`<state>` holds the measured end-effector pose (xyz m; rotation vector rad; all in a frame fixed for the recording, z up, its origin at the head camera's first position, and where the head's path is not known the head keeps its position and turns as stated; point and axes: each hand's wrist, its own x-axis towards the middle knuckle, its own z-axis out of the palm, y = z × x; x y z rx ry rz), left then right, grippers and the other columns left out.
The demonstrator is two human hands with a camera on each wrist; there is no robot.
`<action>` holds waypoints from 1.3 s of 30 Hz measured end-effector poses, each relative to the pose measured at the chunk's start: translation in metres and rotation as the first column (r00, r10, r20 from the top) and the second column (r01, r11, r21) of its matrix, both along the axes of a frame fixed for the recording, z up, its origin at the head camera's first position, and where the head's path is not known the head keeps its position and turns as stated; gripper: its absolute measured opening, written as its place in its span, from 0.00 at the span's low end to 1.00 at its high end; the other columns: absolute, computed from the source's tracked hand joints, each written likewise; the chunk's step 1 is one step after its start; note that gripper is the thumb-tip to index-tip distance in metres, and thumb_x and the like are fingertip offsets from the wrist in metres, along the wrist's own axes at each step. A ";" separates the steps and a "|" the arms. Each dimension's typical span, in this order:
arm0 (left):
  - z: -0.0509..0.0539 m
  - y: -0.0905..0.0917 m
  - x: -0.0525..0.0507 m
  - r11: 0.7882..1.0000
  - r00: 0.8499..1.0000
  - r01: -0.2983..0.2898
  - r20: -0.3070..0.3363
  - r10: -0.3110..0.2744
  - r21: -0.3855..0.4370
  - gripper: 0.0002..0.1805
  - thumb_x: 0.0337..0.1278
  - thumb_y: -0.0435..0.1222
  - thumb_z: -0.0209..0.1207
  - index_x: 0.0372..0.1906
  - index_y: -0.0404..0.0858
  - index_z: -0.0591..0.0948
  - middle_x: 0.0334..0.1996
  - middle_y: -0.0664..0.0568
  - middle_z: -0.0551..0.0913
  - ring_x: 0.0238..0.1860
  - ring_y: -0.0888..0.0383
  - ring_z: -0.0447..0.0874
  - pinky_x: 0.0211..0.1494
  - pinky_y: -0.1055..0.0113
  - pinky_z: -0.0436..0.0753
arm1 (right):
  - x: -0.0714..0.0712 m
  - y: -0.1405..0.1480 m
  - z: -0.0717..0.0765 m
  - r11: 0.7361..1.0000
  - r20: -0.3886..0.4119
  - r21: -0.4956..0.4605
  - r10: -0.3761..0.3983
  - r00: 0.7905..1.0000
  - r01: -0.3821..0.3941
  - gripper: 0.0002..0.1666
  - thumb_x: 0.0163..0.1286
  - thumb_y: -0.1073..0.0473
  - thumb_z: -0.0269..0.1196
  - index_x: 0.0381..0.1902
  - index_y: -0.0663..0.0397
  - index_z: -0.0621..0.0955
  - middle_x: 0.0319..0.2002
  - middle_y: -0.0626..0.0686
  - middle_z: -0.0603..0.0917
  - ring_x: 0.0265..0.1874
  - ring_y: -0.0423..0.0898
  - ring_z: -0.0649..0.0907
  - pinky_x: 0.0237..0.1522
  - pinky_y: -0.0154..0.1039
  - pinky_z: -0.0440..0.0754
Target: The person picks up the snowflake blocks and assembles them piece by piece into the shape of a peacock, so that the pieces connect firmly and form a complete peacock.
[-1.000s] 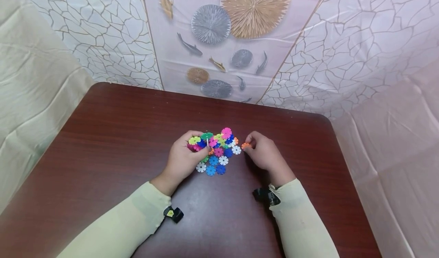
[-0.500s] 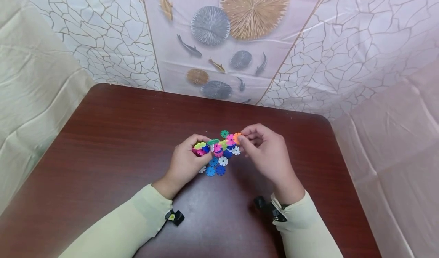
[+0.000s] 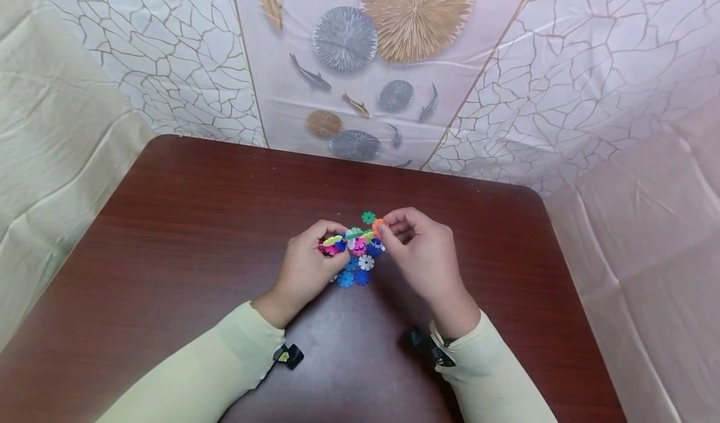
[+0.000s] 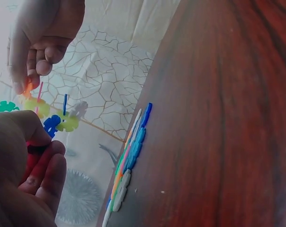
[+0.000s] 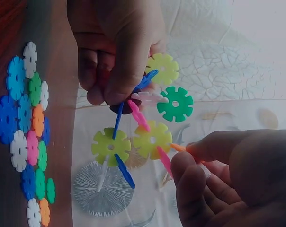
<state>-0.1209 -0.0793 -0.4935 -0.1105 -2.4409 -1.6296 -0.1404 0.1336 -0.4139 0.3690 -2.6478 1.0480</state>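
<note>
My left hand (image 3: pixel 306 265) grips a joined cluster of notched plastic flower discs, raised off the table. In the right wrist view the cluster has yellow discs (image 5: pixel 152 140), a green disc (image 5: pixel 175 104), and pink, blue and white ones slotted in edge-on. The held end is partly hidden by the left thumb and fingers. My right hand (image 3: pixel 425 257) pinches an orange disc (image 3: pixel 379 225) between thumb and fingertips. Its edge meets the rim of a yellow disc; how deep it sits I cannot tell. Loose discs (image 3: pixel 345 278) lie flat on the table beneath the hands.
Several more loose discs in white, blue, green, pink and orange (image 5: pixel 38 120) lie close together on the dark brown table (image 3: pixel 197 223). Beyond the far edge hangs a patterned cloth (image 3: pixel 388 123). Plain cloths (image 3: pixel 62 160) hang at the sides.
My right hand has brought the orange disc leftward from the right of the pile to the cluster. The left hand has turned the cluster slightly and stays nearly in place.
</note>
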 end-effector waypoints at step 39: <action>-0.002 -0.002 0.001 0.995 0.988 0.061 -0.149 -0.048 0.082 0.22 0.57 0.34 0.82 0.56 0.47 0.89 0.48 0.54 0.94 0.37 0.60 0.90 0.41 0.64 0.94 | -0.010 0.018 0.011 0.689 0.437 -0.723 0.522 0.733 -0.060 0.21 0.85 0.66 0.64 0.69 0.71 0.77 0.52 0.58 0.88 0.45 0.51 0.96 0.49 0.45 0.96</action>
